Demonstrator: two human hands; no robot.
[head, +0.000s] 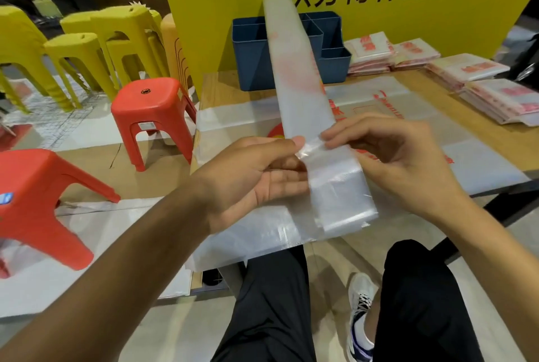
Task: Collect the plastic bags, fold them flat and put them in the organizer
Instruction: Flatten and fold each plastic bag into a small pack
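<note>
Translucent plastic, folded lengthwise into a long narrow strip, is what I hold: one plastic bag (303,93) raised over the near edge of the worktop (221,84), its far end rising in front of the blue organizer (253,52). My left hand (253,175) supports the strip from the left, thumb on top near the fold line and fingers beneath it. My right hand (388,154) pinches the same fold from the right, fingertips on the film. Both hands therefore grip the bag; neither is free.

Progress, as I judge it: the lengthwise folding of this bag is done, and the crosswise folding into a flat packet appears only just begun. The organizer's visible compartments show no bags, though the strip hides part of them, so stowing seems not yet started.

Count: four stacks of folded bags (431,69) lie along the far right of the worktop; the number of bags in each cannot be told. At least one more unfolded bag (408,110) lies spread flat under my hands. One organizer. Two red stools (151,105) stand to the left, with several yellow stools (87,40) beyond; their stacking prevents an exact count.
</note>
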